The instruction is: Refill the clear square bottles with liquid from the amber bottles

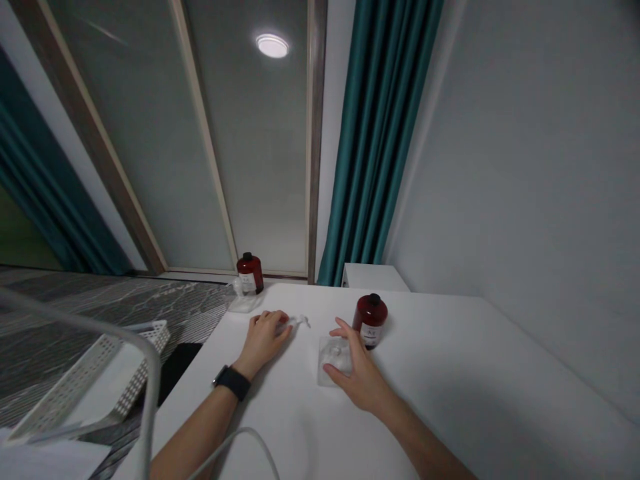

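My left hand [267,341] rests low over the white table [280,427], its fingers curled round a small translucent whitish piece [300,321]. That piece pokes out past the fingertips, and its exact kind is unclear. Thumb and fingers apart, my right hand [357,373] reaches over a clear square tray [326,380]. A rounded, clear whitish object [340,357] lies on the tray between thumb and fingers; I cannot tell whether they touch it. Just behind this hand stands a dark red bottle [371,319] with a black top and a white label.
Another dark red bottle [250,272] stands at the far left corner beside a second clear tray [243,305]. A white perforated basket [75,390] lies left of the table. A pale cable [153,387] crosses the near left. A white cabinet [375,277] adjoins the far edge.
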A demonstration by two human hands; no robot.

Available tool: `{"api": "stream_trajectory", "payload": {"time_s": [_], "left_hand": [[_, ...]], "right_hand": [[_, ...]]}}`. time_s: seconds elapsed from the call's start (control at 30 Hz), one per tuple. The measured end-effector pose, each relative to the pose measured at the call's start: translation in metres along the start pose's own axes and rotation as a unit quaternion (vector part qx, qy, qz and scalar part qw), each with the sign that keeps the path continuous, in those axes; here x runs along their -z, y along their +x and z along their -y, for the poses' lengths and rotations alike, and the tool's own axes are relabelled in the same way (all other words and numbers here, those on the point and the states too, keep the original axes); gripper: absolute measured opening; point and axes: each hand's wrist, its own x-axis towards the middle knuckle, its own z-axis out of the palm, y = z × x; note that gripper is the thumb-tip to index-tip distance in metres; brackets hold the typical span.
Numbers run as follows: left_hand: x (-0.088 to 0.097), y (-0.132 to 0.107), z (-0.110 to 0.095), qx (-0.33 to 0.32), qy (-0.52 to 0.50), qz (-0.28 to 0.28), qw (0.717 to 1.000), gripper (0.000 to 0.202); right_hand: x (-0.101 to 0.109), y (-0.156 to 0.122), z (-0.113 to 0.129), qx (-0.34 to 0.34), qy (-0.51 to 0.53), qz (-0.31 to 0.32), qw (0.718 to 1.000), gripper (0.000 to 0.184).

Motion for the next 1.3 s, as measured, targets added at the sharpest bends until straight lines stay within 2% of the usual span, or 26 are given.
{"api": "stream_trajectory", "payload": {"time_s": [0.4,0.63,0.73,0.83,0.9,1.0,1.1,1.2,1.3], "left_hand": [[0.004,0.0,0.003,0.009,0.044,-0.021,0.999,0.013],[0.006,0.0,0.002,-0.002,0.044,-0.04,0.998,0.023],[0.013,-0.003,-0.009,-0.044,0.022,-0.039,0.998,0.024],[0.02,-0.01,-0.028,-0.135,-0.056,-0.023,0.989,0.024],[0.022,-0.015,-0.042,-0.168,-0.109,-0.01,0.98,0.026],[0.021,-0.023,-0.056,-0.179,-0.163,0.025,0.97,0.032],[0.018,-0.025,-0.06,-0.193,-0.19,0.066,0.96,0.044],[0.016,-0.024,-0.059,-0.212,-0.187,0.092,0.955,0.05],[0.015,-0.023,-0.057,-0.213,-0.175,0.092,0.957,0.048]], "right_hand": [[0.001,-0.001,-0.001,-0.004,0.002,0.005,1.0,0.075],[0.001,0.001,-0.002,-0.008,0.012,0.01,1.0,0.076],[0.002,0.001,-0.001,-0.009,0.002,0.019,1.0,0.076],[0.002,0.001,-0.002,0.002,-0.013,0.018,1.0,0.076],[0.002,0.0,-0.003,0.032,-0.026,0.007,0.999,0.074],[0.004,-0.002,-0.005,0.114,-0.055,-0.042,0.991,0.063],[0.011,-0.002,-0.003,0.174,-0.079,-0.141,0.971,0.049],[0.023,0.002,0.0,0.187,-0.095,-0.249,0.945,0.039],[0.036,0.009,-0.004,0.163,-0.112,-0.32,0.926,0.032]]}}
